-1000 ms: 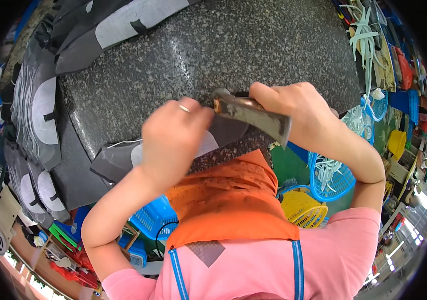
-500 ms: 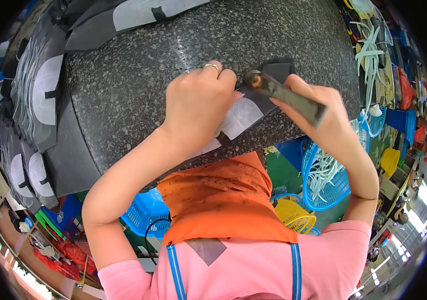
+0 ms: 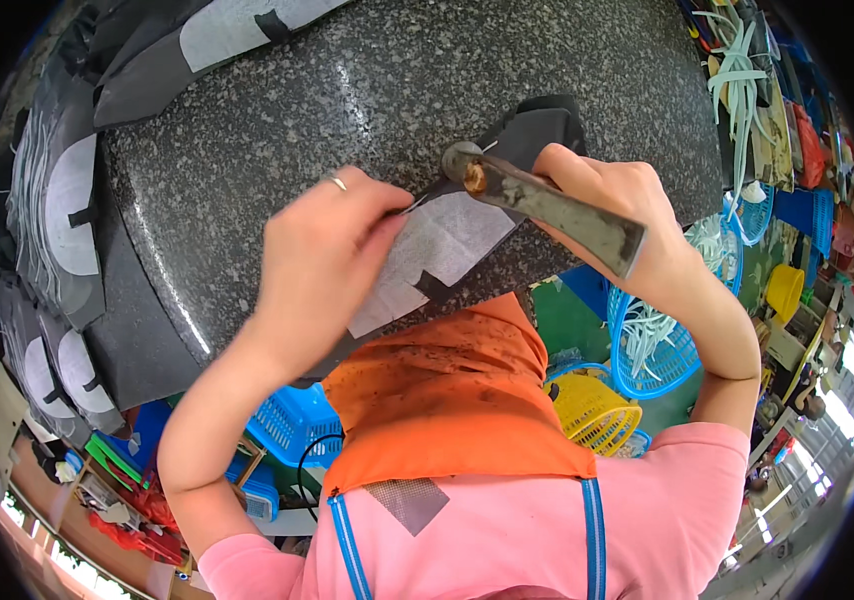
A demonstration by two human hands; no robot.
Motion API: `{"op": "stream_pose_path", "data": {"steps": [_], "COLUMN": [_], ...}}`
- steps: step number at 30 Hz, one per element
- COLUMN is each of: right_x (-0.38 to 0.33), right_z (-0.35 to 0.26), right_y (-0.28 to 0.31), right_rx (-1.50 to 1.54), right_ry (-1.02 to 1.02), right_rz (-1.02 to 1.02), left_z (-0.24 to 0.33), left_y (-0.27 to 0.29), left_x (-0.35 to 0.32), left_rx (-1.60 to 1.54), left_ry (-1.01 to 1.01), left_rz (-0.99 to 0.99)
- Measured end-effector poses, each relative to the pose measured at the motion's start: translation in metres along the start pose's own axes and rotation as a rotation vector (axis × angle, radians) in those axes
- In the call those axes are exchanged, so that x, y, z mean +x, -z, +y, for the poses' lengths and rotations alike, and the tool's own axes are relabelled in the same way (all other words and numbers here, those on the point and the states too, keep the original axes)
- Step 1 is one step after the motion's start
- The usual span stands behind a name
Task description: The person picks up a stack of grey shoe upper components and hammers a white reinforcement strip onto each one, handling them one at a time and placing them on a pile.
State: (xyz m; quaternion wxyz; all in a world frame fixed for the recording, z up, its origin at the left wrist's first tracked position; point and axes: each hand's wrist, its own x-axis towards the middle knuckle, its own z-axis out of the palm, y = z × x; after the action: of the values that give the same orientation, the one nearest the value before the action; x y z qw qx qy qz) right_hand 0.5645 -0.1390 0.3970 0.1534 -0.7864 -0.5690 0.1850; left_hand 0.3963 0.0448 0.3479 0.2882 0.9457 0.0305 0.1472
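A dark, flexible sheet piece with a white patch (image 3: 447, 237) lies on the speckled stone slab in front of me. A small black tab crosses the patch. My left hand (image 3: 322, 255), with a ring on one finger, pinches the piece's left edge between thumb and fingers. Gripped in my right hand (image 3: 627, 205) is a hammer (image 3: 577, 212) with a long, worn metal head. Its round face hovers over or rests on the piece's upper edge; I cannot tell which. My right hand hides most of the handle.
Similar dark pieces with white patches (image 3: 72, 215) lie along the slab's left side and far edge (image 3: 227, 35). Pale strips (image 3: 737, 80) hang at the right. Below the slab stand a blue basket of strips (image 3: 662, 365), a yellow basket (image 3: 592, 410) and another blue basket (image 3: 297, 425).
My left hand has moved left and nearer, uncovering more of the white patch. The hammer head has shifted slightly left, still in my right hand.
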Motion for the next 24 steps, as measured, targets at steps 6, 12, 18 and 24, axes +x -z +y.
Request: {"op": "stream_pose_path", "data": {"steps": [6,12,18,24], "right_x": [0.008,0.006,0.018,0.011], "right_z": [-0.01,-0.008,-0.019,-0.023], "right_y": [0.016,0.007,0.014,-0.014], "right_rx": [0.092,0.013,0.227,0.054], "right_ry": [-0.177,-0.103,-0.204,-0.012], "right_rz": [-0.047,-0.047,-0.147,0.001], "left_z": [0.007,-0.013,-0.009,-0.014], "left_y": [-0.002,0.008,0.001,0.022], "left_x": [0.023,0.014,0.0,-0.008], "left_rx": [0.304,-0.234,0.229,0.04], "left_ry": [-0.253,0.104,-0.248,-0.041], "left_rz": [0.022,-0.065,0.058,-0.055]}}
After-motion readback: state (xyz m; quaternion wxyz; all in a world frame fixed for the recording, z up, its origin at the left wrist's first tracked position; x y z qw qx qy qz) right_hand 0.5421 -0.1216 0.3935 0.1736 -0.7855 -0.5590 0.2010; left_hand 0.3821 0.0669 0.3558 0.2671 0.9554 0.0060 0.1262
